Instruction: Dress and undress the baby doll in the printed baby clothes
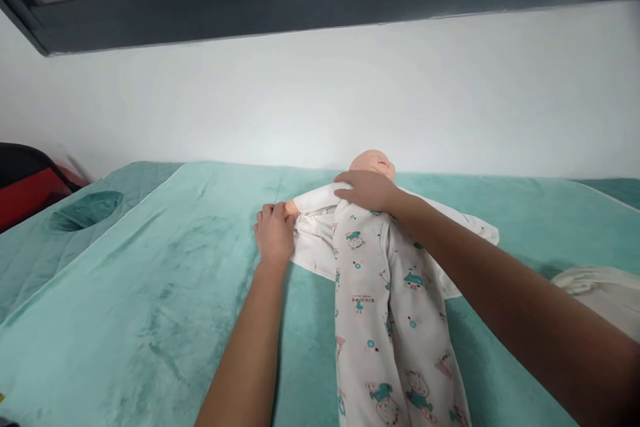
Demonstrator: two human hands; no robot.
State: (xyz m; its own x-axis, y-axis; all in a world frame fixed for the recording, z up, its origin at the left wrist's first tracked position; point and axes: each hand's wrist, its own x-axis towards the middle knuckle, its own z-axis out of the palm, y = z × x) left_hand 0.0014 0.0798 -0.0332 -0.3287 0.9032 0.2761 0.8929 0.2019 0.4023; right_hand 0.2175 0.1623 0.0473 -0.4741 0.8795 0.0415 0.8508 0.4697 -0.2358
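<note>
A baby doll [371, 161] lies on its back on the teal bed cover, its head towards the wall. White trousers-like clothing with printed bears [367, 320] covers its front and runs down towards me. Beneath the doll a white top [315, 250] is spread out, with one sleeve [315, 199] around the doll's arm on the left. My left hand [275, 230] is closed around the doll's small hand at the cuff. Across the doll's upper chest reaches my right hand [367, 188], its fingers closed on the sleeve near the shoulder.
The teal cover [175, 293] spreads over a padded massage-type bed with an oval hole [87, 210] at the left. A cream cloth [600, 287] lies at the right. A red and black object [30, 187] stands far left, and a white wall [300, 100] rises behind.
</note>
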